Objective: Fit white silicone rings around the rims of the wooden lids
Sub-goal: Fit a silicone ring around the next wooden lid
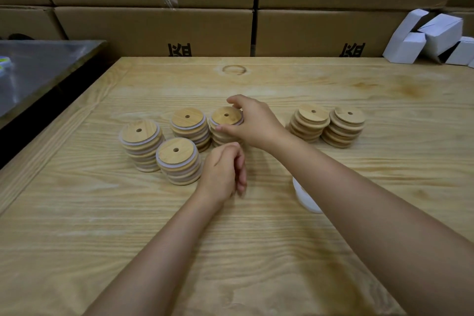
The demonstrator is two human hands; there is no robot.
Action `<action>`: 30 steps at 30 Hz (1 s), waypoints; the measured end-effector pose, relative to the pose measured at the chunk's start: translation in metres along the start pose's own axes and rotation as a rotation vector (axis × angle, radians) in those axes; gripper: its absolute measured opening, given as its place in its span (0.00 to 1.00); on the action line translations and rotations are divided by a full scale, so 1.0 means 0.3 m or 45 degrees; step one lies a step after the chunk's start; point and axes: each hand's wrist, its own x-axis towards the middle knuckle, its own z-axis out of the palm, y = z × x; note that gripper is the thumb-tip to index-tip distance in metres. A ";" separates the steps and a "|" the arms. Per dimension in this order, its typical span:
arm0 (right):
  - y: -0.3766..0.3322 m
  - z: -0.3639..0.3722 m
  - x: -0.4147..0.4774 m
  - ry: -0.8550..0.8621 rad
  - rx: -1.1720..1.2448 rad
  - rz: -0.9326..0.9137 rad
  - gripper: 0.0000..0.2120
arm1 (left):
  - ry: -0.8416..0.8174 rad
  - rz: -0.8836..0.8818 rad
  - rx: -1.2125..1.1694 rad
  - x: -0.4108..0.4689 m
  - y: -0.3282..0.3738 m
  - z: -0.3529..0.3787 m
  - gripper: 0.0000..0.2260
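The top lid (225, 115) of a stack of wooden lids (221, 137) is being pinched at its rim by the right hand (252, 123) — thumb pressed on the near edge, fingers curled over the far edge. This stack is standing near the middle of the wooden table (256, 251), at twelve o'clock from the left hand (223, 172), whose fingers are being held loosely curled and are blurred. Three more stacks (178, 161), with white bands showing between their lids, are being seen at nine to eleven o'clock from that hand. Two stacks of bare lids (309, 123) are sitting at three o'clock from the right hand. A pile of white rings (304, 197) — half hidden by the right forearm — is lying at five o'clock from it. The table's far edge is being lined by cardboard boxes (154, 31).
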 end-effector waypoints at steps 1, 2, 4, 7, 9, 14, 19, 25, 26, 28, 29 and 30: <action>0.001 0.002 0.000 -0.004 -0.003 -0.010 0.33 | -0.001 -0.005 -0.004 0.002 -0.001 0.000 0.17; 0.002 0.004 0.000 -0.008 -0.001 -0.018 0.33 | -0.002 -0.009 -0.002 0.003 -0.002 0.001 0.17; 0.005 0.006 -0.004 -0.026 -0.005 -0.031 0.34 | -0.002 -0.015 0.013 0.004 -0.005 -0.001 0.18; 0.006 0.002 -0.009 -0.071 0.005 -0.007 0.37 | -0.002 -0.002 0.044 0.005 -0.009 -0.004 0.18; 0.011 -0.018 -0.007 0.037 0.046 0.028 0.30 | -0.007 0.017 0.056 0.004 -0.011 -0.006 0.17; 0.074 -0.088 0.016 -0.136 -0.558 0.097 0.18 | -0.014 0.031 0.077 0.006 -0.019 -0.010 0.16; 0.063 -0.079 0.004 -0.700 -0.954 0.133 0.10 | -0.026 0.016 0.094 0.007 -0.020 -0.006 0.12; 0.024 -0.087 -0.024 -0.571 -0.882 0.025 0.14 | -0.014 0.039 0.172 0.006 -0.018 -0.007 0.13; 0.023 -0.089 -0.029 -0.552 -0.864 0.011 0.14 | -0.007 0.041 0.185 0.007 -0.019 -0.008 0.14; 0.023 -0.093 -0.047 -0.530 -0.821 0.002 0.14 | 0.000 0.039 0.205 0.011 -0.018 -0.008 0.16; 0.025 -0.094 -0.058 -0.520 -0.784 0.013 0.14 | 0.001 0.039 0.211 0.012 -0.018 -0.007 0.16; 0.027 -0.095 -0.072 -0.502 -0.742 0.026 0.12 | 0.001 0.040 0.216 0.013 -0.017 -0.006 0.16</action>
